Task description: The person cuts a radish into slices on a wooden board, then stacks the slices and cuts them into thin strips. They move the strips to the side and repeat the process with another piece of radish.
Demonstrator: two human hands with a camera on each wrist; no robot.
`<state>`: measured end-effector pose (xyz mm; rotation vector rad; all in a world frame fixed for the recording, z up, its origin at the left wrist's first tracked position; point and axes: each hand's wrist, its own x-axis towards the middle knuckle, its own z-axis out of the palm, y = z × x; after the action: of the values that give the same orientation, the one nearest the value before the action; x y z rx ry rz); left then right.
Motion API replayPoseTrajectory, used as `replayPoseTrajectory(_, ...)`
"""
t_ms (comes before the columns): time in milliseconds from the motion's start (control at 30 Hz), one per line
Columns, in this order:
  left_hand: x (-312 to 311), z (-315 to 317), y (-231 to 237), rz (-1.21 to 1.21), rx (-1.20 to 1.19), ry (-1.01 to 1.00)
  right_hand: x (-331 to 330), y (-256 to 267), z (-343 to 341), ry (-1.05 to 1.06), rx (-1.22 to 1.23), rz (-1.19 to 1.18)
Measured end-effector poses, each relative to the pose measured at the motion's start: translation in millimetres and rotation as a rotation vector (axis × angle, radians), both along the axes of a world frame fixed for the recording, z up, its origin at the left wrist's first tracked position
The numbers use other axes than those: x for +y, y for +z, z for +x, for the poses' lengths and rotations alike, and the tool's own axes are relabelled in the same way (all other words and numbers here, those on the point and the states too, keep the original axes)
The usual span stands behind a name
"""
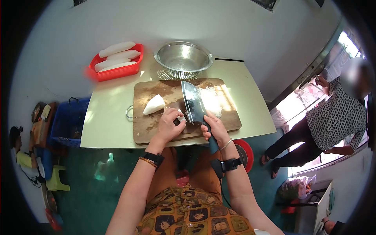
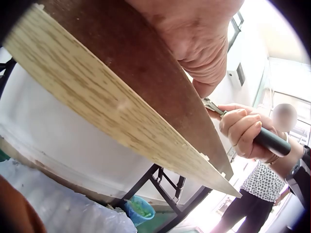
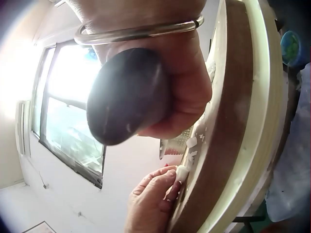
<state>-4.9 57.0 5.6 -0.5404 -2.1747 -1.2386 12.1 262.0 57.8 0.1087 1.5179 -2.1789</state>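
My right hand [image 1: 214,127] grips the dark handle of a cleaver [image 1: 192,101], its broad blade over the wooden board [image 1: 147,131]. Left of the blade, my left hand [image 1: 170,124] holds a small white piece [image 1: 181,116] with bent fingers; the right wrist view shows this piece [image 3: 182,173] at the fingertips of the left hand [image 3: 153,199]. A larger cut white chunk [image 1: 154,105] lies on the board's left side. Chopped white bits [image 1: 211,100] are spread right of the blade. In the left wrist view, the board's edge hides part of the work.
Behind the board, a metal bowl [image 1: 183,58] rests on a perforated basket. A red tray [image 1: 119,73] with several long white vegetables stands at the back left of the table [image 1: 254,113]. On the right, a person in a patterned shirt [image 1: 333,111] stands by the door.
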Motion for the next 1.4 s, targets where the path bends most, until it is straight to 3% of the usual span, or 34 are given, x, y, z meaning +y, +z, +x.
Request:
replayPoseTrajectory(233, 2, 3, 11, 0.221, -0.073, 0.029, 8, -13, -8, 0.020, -0.062, -0.117)
replayPoseTrajectory(333, -5, 9, 19, 0.239, -0.114, 0.120, 13, -18, -15, 0.087, -0.061, -0.259)
replayPoseTrajectory(467, -4, 3, 7, 0.484, -0.082, 0.106, 13, -31, -26, 0.110, -0.098, -0.391)
replayPoseTrajectory(500, -6, 5, 9, 0.436, -0.114, 0.104, 14, -33, -28, 0.132, -0.088, -0.416)
replayPoseTrajectory(633, 1, 10, 10, 0.722, -0.330, -0.073, 18, -36, -28, 0.107, -0.168, -0.527)
replayPoseTrajectory(867, 32, -3, 39, 1.340, -0.761, -0.387, 17, -39, -32, 0.178, -0.138, -0.435)
replayPoseTrajectory(1000, 28, -15, 40, 1.566, -0.914, -0.639, 20, -41, -30, 0.138, -0.204, -0.488)
replayPoseTrajectory(1233, 25, -29, 29, 1.524, -0.941, -0.796, 18, -42, -35, 0.208, -0.183, -0.462)
replayPoseTrajectory(1400, 32, -37, 40, 1.532, -0.936, -0.707, 12, -31, -36, 0.216, -0.126, -0.358)
